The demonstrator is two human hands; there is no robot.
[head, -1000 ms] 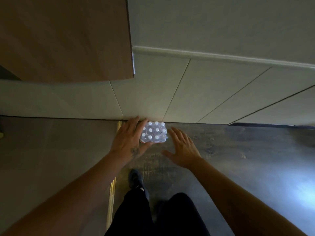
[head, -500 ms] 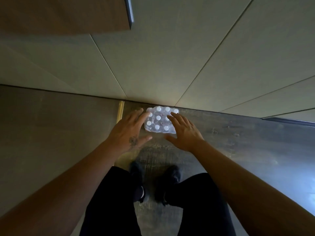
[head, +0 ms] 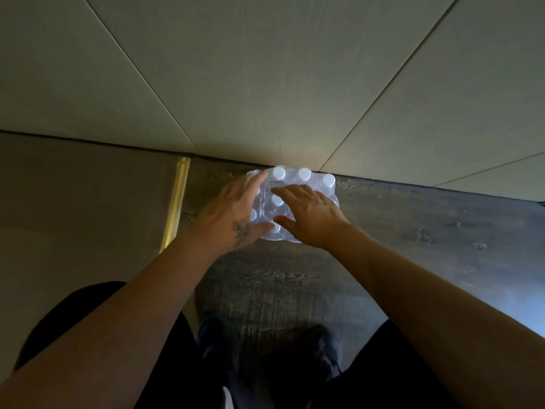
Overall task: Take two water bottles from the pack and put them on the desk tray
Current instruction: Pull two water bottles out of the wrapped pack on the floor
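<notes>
I'm looking at the pack (head: 295, 202) of water bottles, shrink-wrapped, sitting on the dark floor (head: 413, 261) right up against the wall (head: 265, 84), white caps (head: 278, 172) showing through the clear film. Both hands are resting on top of it. My left hand (head: 230, 214) is lying over the left side with fingers (head: 256, 184) spread and reaching toward the far caps, thumb tucked along the near edge. My right hand (head: 312, 216) is covering the middle and right part, fingers (head: 283, 191) loosely spread and flat on the wrap, thumb pointing left at the near edge. Neither hand is pinching a bottle yet; I'm judging they are placed this way to brace the pack and find a spot to tear the film, since the bottles are locked under the wrap. Compared with half a second ago, both hands are now sitting on the pack instead of flanking it, and the camera is sitting lower and closer, with the wooden panel gone from the top. The brass strip (head: 177, 202) in the floor is lying just left of the left hand. No desk or tray is showing, so the placing step is a long way off. My shoes (head: 309, 349) are planted on the floor near the pack.
</notes>
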